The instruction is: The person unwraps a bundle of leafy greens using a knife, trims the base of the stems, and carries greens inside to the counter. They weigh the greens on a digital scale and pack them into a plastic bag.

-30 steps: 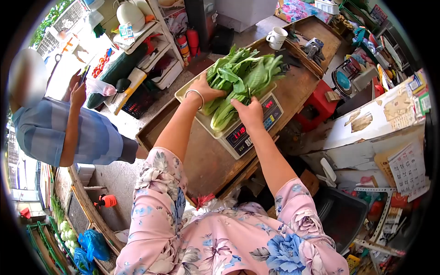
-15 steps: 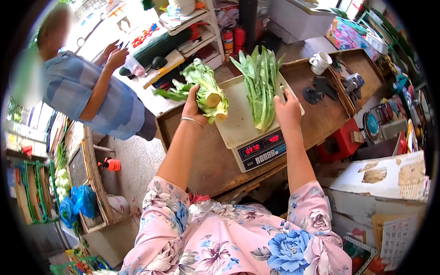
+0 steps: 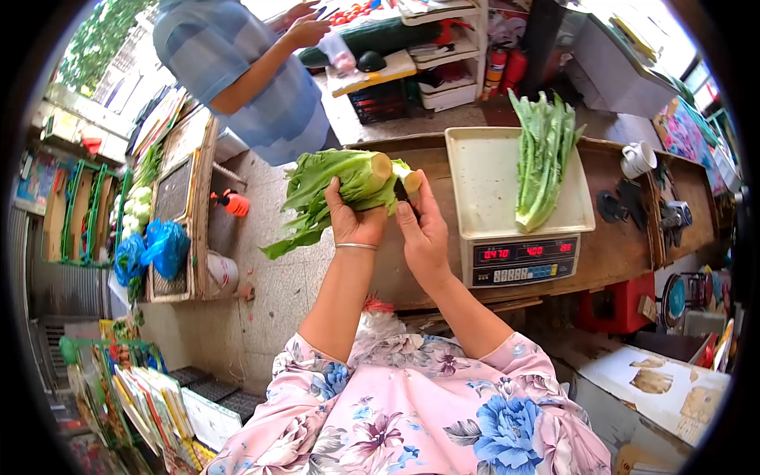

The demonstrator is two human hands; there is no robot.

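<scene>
My left hand (image 3: 356,218) is wrapped under leafy green vegetables (image 3: 336,178), whose thick pale cut stems point right. My right hand (image 3: 423,233) is closed at the stem ends, with a small dark object (image 3: 401,192), perhaps a blade, between the fingers and a stem. To the right of my hands, a digital scale (image 3: 522,261) with lit red digits carries a cream tray (image 3: 483,182). On the tray's right side lies another leafy green bunch (image 3: 548,158), touched by neither hand.
A person in a blue checked shirt (image 3: 237,71) stands ahead at left. The wooden table (image 3: 625,229) holds a white mug (image 3: 637,160) and a black object (image 3: 623,203). Beyond are shelves (image 3: 449,54) and fire extinguishers (image 3: 513,71). Blue bags (image 3: 165,247) lie left.
The view has turned right. Part of the greens has left the tray in my left hand, and my right hand has moved from the scale to the stems. The first display number dropped to 0.470.
</scene>
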